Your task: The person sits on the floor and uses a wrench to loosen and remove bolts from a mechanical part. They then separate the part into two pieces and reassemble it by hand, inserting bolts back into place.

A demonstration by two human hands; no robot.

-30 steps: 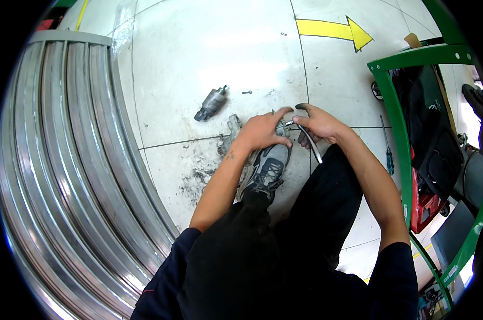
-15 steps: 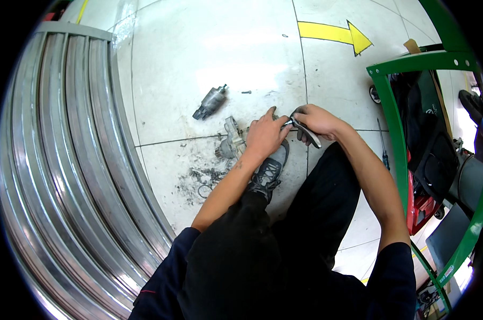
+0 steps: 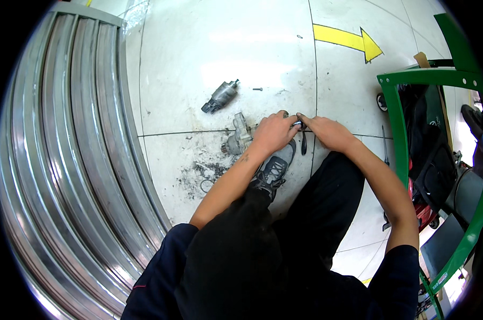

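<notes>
A dirty grey metal casting with a toothed gear (image 3: 233,145) lies on the floor, partly hidden by my left hand (image 3: 273,132). The fingers of that hand are closed near a small shiny metal piece, and what they grip underneath is hidden. My right hand (image 3: 327,132) meets it from the other side, fingers closed on a hand tool with a dark handle (image 3: 304,144) that points down toward me. The tool's exact kind is too covered to tell. Farther off lies a grey metal cylinder with a dark end (image 3: 220,97), a small bolt (image 3: 257,89) beside it.
My shoe (image 3: 276,168) is just below my hands. Dark grime and a thin ring (image 3: 206,185) are on the floor to the left. Ribbed metal panels (image 3: 81,133) line the left side. A green frame (image 3: 395,117) stands at the right, with a screwdriver (image 3: 384,144) beside it.
My right hand has turned, and the tool's handle has swung from slanting rightward to pointing down toward me. The whole view has shifted slightly.
</notes>
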